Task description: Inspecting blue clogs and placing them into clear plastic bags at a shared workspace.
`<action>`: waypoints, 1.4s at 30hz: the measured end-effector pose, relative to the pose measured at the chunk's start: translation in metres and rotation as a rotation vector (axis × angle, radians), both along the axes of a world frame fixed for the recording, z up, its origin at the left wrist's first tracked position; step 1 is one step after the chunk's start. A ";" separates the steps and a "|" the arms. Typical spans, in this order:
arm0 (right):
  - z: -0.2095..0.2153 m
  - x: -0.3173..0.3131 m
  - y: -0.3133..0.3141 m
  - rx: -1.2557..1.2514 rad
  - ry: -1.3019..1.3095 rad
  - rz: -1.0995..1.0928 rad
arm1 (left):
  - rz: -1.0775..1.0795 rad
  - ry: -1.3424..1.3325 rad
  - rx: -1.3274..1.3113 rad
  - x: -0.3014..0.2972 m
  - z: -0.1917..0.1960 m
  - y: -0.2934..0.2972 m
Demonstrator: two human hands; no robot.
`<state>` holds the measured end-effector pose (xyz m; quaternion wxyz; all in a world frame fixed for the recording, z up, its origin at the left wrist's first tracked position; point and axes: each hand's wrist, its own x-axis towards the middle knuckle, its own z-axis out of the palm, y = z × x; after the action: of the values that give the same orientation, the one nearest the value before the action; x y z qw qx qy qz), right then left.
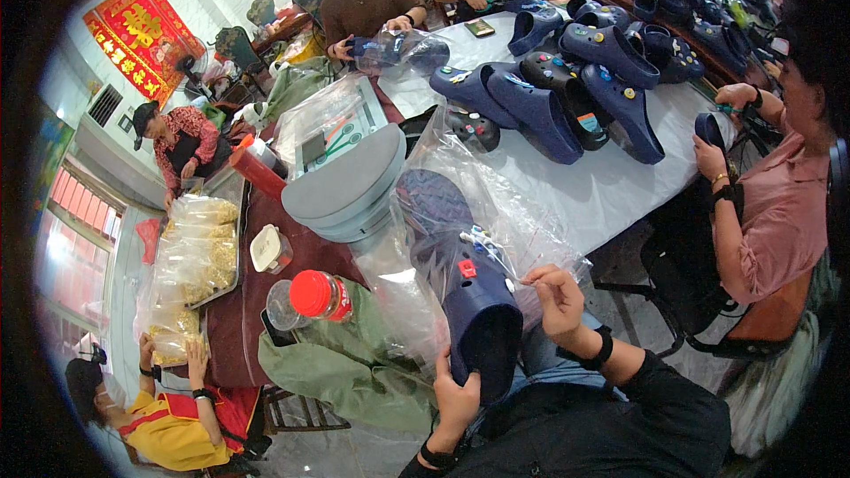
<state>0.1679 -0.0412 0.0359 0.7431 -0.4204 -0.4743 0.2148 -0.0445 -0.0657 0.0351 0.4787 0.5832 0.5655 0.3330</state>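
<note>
Navy foam clog [467, 294], partly within a clear plastic bag [527, 226]: presumably light, flexible; best held at the heel, which the left hand [456, 398] grips; the right hand [558, 303] pinches film.

Toward three o'clock we saw a white-covered table [611, 195], bearing a heap of navy clogs [540, 119] at one o'clock, some stacked on others, and a phone [479, 27] between twelve and one. Out at half past one, a brown-red table [620, 2] bore more dark clogs [699, 31].

At eight o'clock we saw a dark-red tabletop [232, 350]. On it stood a red-lidded jar [320, 294] with a clear tub [285, 305] just beside it. Between eight and nine we noted a white-lidded container [270, 250] and, farther out, a tray [217, 296] bearing yellow-filled bags [204, 248].
</note>
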 end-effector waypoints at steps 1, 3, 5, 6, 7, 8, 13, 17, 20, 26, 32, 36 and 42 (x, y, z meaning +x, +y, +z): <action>0.002 0.000 0.000 -0.003 -0.002 0.000 | 0.000 -0.002 -0.003 0.001 0.001 0.000; 0.011 0.001 0.001 -0.146 0.107 -0.148 | -0.015 0.019 -0.007 0.003 0.008 0.000; 0.004 0.012 0.014 -0.138 0.288 -0.116 | -0.039 0.049 -0.013 0.005 0.016 0.001; 0.002 0.015 0.018 -0.126 0.472 -0.085 | -0.063 0.082 -0.015 0.005 0.019 0.001; 0.001 0.015 0.017 -0.127 0.472 -0.084 | -0.063 0.082 -0.015 0.004 0.017 0.001; 0.000 0.014 0.015 -0.159 0.397 -0.114 | -0.089 0.137 -0.025 0.003 0.014 0.000; -0.001 0.008 0.009 -0.148 0.304 -0.013 | -0.129 0.176 -0.003 0.003 0.013 0.001; 0.002 0.017 0.004 -0.126 -0.247 -0.017 | -0.121 0.168 0.020 0.003 0.009 -0.001; 0.020 0.022 0.012 -0.159 -0.592 -0.124 | -0.106 0.186 0.013 0.004 0.014 0.000; 0.031 0.024 0.024 -0.137 -0.947 -0.195 | -0.112 0.204 0.053 0.000 0.013 0.001; 0.026 0.024 0.033 -0.164 -0.940 -0.309 | -0.096 0.229 0.061 -0.001 0.016 0.002; 0.022 0.025 0.037 -0.086 -0.895 -0.272 | -0.094 0.264 0.070 0.005 0.023 0.001; 0.018 0.020 0.025 0.049 -0.680 -0.074 | -0.048 0.199 0.081 0.000 0.015 -0.001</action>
<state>0.1879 -0.0163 0.0538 0.5599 -0.4668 -0.6842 0.0238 -0.0446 -0.0670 0.0501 0.4039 0.6459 0.5821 0.2844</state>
